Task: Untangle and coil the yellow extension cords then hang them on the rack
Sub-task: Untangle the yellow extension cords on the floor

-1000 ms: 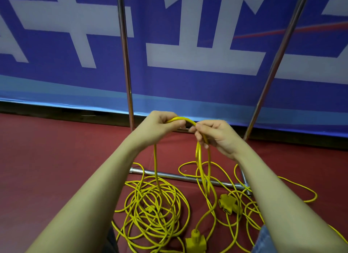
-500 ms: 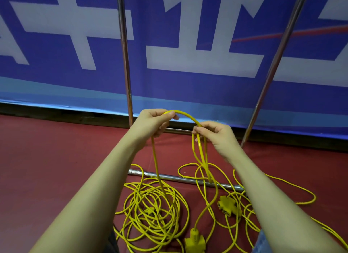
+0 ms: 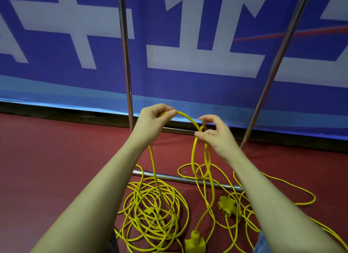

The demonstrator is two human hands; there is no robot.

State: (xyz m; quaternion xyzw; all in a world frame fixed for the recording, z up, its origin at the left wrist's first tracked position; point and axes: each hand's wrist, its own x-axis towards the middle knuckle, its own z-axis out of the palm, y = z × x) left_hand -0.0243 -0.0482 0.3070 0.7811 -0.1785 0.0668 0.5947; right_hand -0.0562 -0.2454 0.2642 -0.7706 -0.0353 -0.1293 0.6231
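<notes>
A yellow extension cord (image 3: 188, 119) arches between my two hands above the red floor. My left hand (image 3: 152, 120) pinches the cord's left end of the arch between thumb and fingers. My right hand (image 3: 214, 134) holds a few small hanging loops (image 3: 200, 158) at its thumb, the index finger lifted. From the left hand a strand drops into a loose pile of yellow cord (image 3: 152, 213) on the floor. A yellow socket block (image 3: 194, 242) lies at the bottom, another socket block (image 3: 228, 206) to the right. The metal rack (image 3: 126, 64) stands behind.
The rack's base bar (image 3: 184, 179) lies across the floor under the cords, with a slanted pole (image 3: 273, 68) on the right. A blue and white banner (image 3: 188, 45) hangs behind. More yellow cord (image 3: 293, 192) sprawls on the red floor at right.
My hands have moved apart, so the arch of cord between them is longer. The right hand's index finger has lifted off the loops.
</notes>
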